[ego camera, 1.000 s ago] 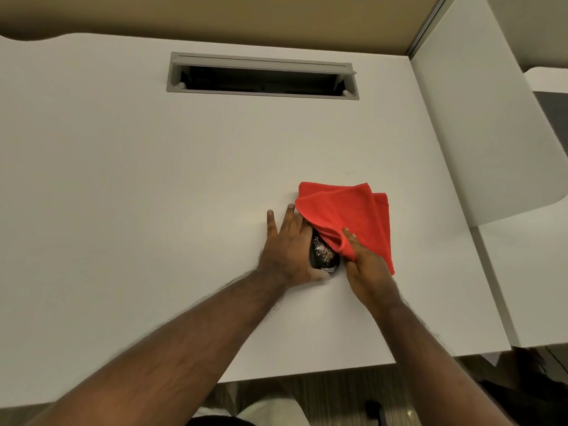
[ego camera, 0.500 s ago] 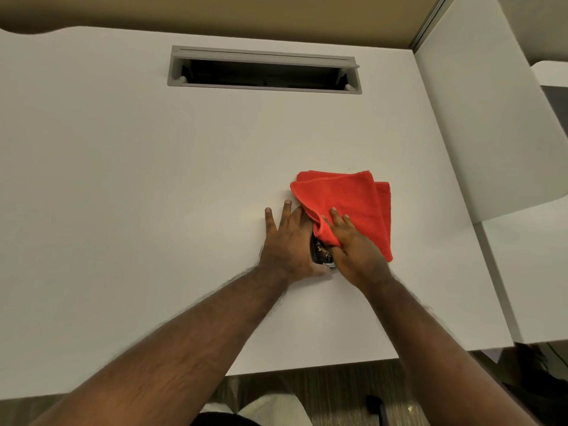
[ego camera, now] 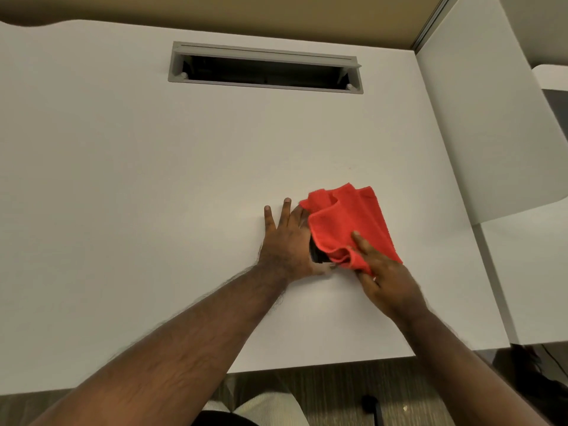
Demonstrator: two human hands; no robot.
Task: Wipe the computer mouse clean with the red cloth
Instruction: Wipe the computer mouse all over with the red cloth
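Observation:
A black computer mouse (ego camera: 316, 255) lies on the white desk (ego camera: 153, 195), almost wholly covered. Only a dark sliver of it shows between my two hands. My left hand (ego camera: 287, 241) rests flat against the mouse's left side, fingers spread and pointing away from me, steadying it. The red cloth (ego camera: 347, 222) is bunched over the top of the mouse. My right hand (ego camera: 384, 278) grips the cloth's near edge and presses it down on the mouse's right side.
A grey cable slot (ego camera: 264, 69) is cut into the desk at the back. A white divider panel (ego camera: 491, 118) stands along the right side. The desk's front edge runs just below my forearms, with dark floor beneath.
My right hand has pulled back toward me and to the right, dragging the cloth over the mouse. The cloth has bunched up from a flat fold. My left hand has stayed in place.

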